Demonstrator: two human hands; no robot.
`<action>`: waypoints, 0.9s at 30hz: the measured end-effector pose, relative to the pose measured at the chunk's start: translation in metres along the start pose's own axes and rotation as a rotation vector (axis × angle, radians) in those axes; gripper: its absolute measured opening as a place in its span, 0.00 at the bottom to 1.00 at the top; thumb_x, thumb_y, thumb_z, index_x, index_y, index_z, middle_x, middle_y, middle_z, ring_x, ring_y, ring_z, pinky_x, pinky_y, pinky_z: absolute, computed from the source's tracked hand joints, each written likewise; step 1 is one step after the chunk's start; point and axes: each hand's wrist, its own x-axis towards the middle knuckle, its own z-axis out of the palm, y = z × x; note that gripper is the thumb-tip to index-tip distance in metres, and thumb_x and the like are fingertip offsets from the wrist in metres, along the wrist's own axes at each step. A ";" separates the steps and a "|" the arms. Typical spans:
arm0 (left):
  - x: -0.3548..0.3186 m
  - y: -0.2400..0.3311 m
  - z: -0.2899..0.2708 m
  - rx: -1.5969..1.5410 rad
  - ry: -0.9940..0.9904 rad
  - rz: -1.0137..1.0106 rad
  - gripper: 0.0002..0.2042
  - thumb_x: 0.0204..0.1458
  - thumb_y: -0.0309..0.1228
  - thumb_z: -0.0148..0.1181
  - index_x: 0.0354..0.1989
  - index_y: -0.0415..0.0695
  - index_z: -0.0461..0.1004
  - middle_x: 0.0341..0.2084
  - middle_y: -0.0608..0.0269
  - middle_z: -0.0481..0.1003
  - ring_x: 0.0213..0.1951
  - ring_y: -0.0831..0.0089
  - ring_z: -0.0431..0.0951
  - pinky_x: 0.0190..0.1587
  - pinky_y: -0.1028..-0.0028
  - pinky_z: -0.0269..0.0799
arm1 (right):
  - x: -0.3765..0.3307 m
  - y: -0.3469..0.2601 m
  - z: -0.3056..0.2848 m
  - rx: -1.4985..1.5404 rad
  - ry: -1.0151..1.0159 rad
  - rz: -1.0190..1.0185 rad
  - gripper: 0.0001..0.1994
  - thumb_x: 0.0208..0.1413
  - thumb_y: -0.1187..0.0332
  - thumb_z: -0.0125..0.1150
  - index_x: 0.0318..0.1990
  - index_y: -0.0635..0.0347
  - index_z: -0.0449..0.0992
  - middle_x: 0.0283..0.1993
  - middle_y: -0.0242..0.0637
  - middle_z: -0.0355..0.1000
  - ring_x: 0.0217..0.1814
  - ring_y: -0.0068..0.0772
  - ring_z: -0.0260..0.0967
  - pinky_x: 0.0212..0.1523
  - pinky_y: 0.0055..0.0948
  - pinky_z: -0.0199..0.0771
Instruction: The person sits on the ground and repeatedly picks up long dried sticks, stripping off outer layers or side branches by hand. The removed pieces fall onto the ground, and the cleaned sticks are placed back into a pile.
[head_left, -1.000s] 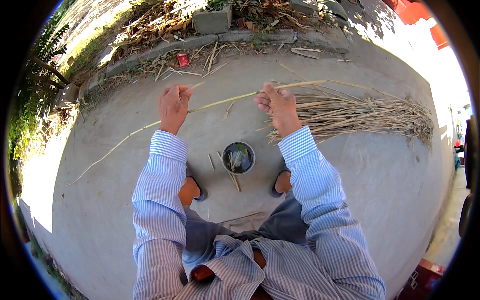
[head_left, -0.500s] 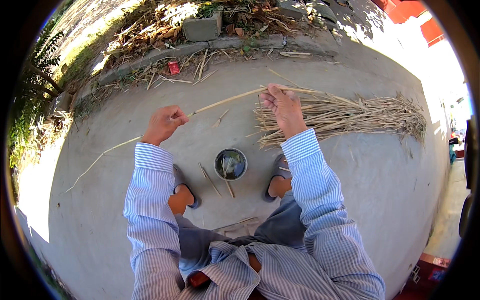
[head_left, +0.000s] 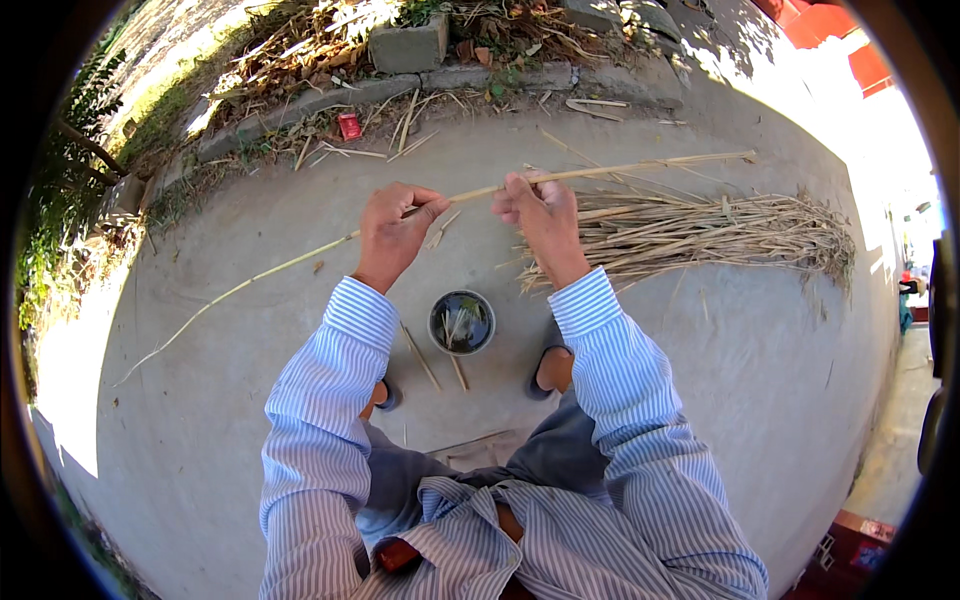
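A long dry plant stalk [head_left: 629, 168] stretches across in front of me, held up in both hands. Its thin, paler end curves down toward the floor at the left; the thicker end points right, above the bundle. My left hand [head_left: 396, 228] pinches it near the middle between thumb and fingers. A short way to the right, my right hand [head_left: 538, 215] is closed on the same stalk. Beneath and right of that hand lies a bundle of dry stalks [head_left: 710, 232]. Between my feet stands a round bowl [head_left: 461, 322] of dark liquid with short pale pieces in it.
Short sticks [head_left: 420, 357] lie beside the bowl. A concrete curb [head_left: 330, 104] runs along the far side, with a concrete block [head_left: 408, 47] and dry plant litter behind it. A small red packet [head_left: 349, 126] lies by the curb. Concrete floor [head_left: 240, 430] surrounds my feet.
My left hand has slid right along the stalk, closer to my right hand. The stalk's thick end now sticks out farther to the right. My right hand has shifted slightly left.
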 end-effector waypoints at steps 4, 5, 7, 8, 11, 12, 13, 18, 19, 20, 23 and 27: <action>0.021 0.000 -0.033 -0.178 0.037 -0.206 0.09 0.54 0.32 0.62 0.33 0.37 0.75 0.26 0.70 0.78 0.26 0.83 0.73 0.27 0.81 0.66 | 0.005 0.014 -0.005 0.000 0.045 0.068 0.19 0.59 0.58 0.57 0.42 0.71 0.73 0.34 0.43 0.75 0.34 0.29 0.76 0.34 0.23 0.74; 0.016 -0.003 -0.033 -0.101 -0.050 -0.193 0.09 0.54 0.31 0.61 0.38 0.38 0.75 0.29 0.64 0.78 0.31 0.79 0.77 0.36 0.78 0.72 | 0.002 0.012 -0.004 -0.004 0.033 0.071 0.20 0.59 0.58 0.57 0.42 0.72 0.73 0.34 0.43 0.75 0.34 0.29 0.76 0.34 0.23 0.75; 0.004 -0.005 -0.021 0.221 -0.173 0.049 0.09 0.52 0.31 0.62 0.38 0.38 0.76 0.29 0.63 0.78 0.31 0.80 0.77 0.35 0.77 0.71 | 0.002 0.009 0.002 -0.001 0.003 0.059 0.19 0.59 0.58 0.57 0.42 0.72 0.73 0.33 0.43 0.76 0.33 0.28 0.76 0.33 0.23 0.75; -0.002 0.000 -0.011 0.378 -0.247 0.172 0.10 0.52 0.31 0.63 0.38 0.39 0.76 0.29 0.63 0.78 0.30 0.80 0.77 0.34 0.77 0.71 | 0.001 0.010 0.005 0.009 -0.003 0.048 0.19 0.59 0.59 0.57 0.41 0.72 0.73 0.33 0.43 0.76 0.32 0.28 0.77 0.32 0.22 0.76; -0.007 0.000 -0.002 0.247 -0.220 0.040 0.09 0.48 0.32 0.66 0.34 0.41 0.77 0.28 0.60 0.79 0.27 0.75 0.77 0.30 0.75 0.69 | -0.001 0.012 0.015 0.039 -0.018 0.021 0.18 0.59 0.60 0.57 0.41 0.72 0.74 0.32 0.42 0.76 0.31 0.27 0.77 0.31 0.21 0.76; -0.006 -0.001 -0.001 0.165 -0.199 -0.084 0.08 0.47 0.32 0.66 0.32 0.42 0.77 0.27 0.60 0.79 0.26 0.72 0.77 0.29 0.74 0.70 | -0.001 0.012 0.017 0.050 -0.024 0.010 0.18 0.59 0.60 0.57 0.41 0.72 0.74 0.32 0.42 0.76 0.31 0.27 0.77 0.31 0.21 0.76; -0.006 -0.002 -0.003 0.036 -0.158 -0.173 0.08 0.49 0.33 0.65 0.33 0.41 0.77 0.27 0.62 0.79 0.27 0.75 0.76 0.31 0.77 0.69 | -0.002 0.013 0.019 0.052 -0.007 0.013 0.18 0.59 0.61 0.57 0.41 0.72 0.74 0.32 0.42 0.76 0.31 0.27 0.77 0.31 0.21 0.76; 0.027 0.001 -0.060 -0.249 0.239 -0.345 0.11 0.54 0.36 0.63 0.33 0.39 0.75 0.28 0.66 0.79 0.28 0.84 0.73 0.34 0.83 0.68 | 0.003 0.016 0.009 0.094 0.044 0.145 0.19 0.59 0.61 0.57 0.45 0.75 0.71 0.37 0.47 0.76 0.36 0.33 0.77 0.35 0.24 0.76; 0.030 -0.004 -0.074 -0.217 0.310 -0.294 0.12 0.54 0.36 0.63 0.33 0.39 0.74 0.28 0.66 0.79 0.28 0.85 0.73 0.34 0.83 0.67 | 0.005 0.015 0.006 0.105 0.071 0.134 0.17 0.59 0.63 0.57 0.43 0.74 0.72 0.35 0.46 0.76 0.34 0.33 0.77 0.33 0.24 0.76; 0.032 -0.012 -0.088 -0.100 0.318 -0.319 0.12 0.53 0.37 0.63 0.33 0.40 0.74 0.29 0.65 0.79 0.29 0.83 0.74 0.36 0.82 0.68 | 0.006 0.016 0.003 0.115 0.093 0.131 0.16 0.59 0.64 0.56 0.42 0.74 0.72 0.34 0.45 0.76 0.33 0.32 0.77 0.31 0.23 0.76; 0.029 -0.028 -0.113 0.465 0.298 -0.179 0.12 0.51 0.39 0.64 0.34 0.41 0.75 0.31 0.64 0.79 0.32 0.76 0.76 0.38 0.76 0.68 | 0.005 0.020 0.002 0.185 0.124 0.144 0.14 0.58 0.66 0.56 0.40 0.74 0.73 0.32 0.44 0.76 0.32 0.32 0.77 0.29 0.23 0.75; 0.012 -0.042 -0.106 0.869 0.059 0.191 0.13 0.47 0.39 0.66 0.35 0.43 0.76 0.33 0.60 0.78 0.37 0.63 0.76 0.40 0.66 0.67 | 0.007 0.019 0.007 0.329 0.148 0.171 0.14 0.58 0.67 0.56 0.41 0.74 0.73 0.33 0.45 0.76 0.33 0.33 0.78 0.29 0.22 0.75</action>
